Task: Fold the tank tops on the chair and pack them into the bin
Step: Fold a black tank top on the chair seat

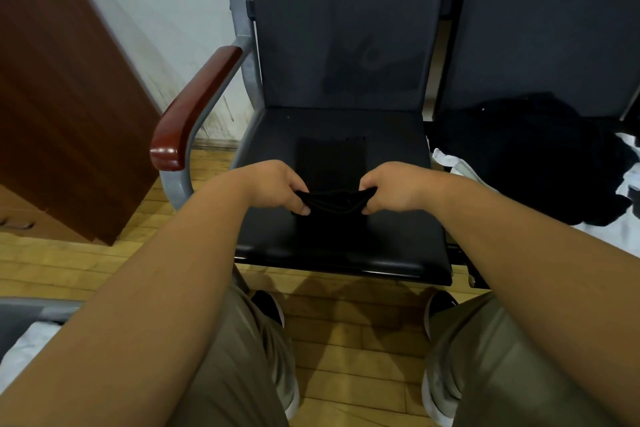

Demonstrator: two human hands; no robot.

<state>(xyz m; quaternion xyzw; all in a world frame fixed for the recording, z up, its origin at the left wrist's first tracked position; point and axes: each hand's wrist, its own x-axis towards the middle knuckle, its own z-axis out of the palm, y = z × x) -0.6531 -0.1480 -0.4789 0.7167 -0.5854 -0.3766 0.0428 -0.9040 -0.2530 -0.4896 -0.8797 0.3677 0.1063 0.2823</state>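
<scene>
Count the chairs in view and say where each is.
2. One chair is straight ahead, with the black top on its seat; the other chair is right of it, holding a clothes heap. A grey edge lower left may be a third.

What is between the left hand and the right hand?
In the head view, a bunched edge of the black tank top spans from the left hand to the right hand; both grip it.

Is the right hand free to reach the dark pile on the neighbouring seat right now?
Probably not yet: the right hand grips the black tank top with the left hand. Nothing blocks the way to the pile.
</scene>
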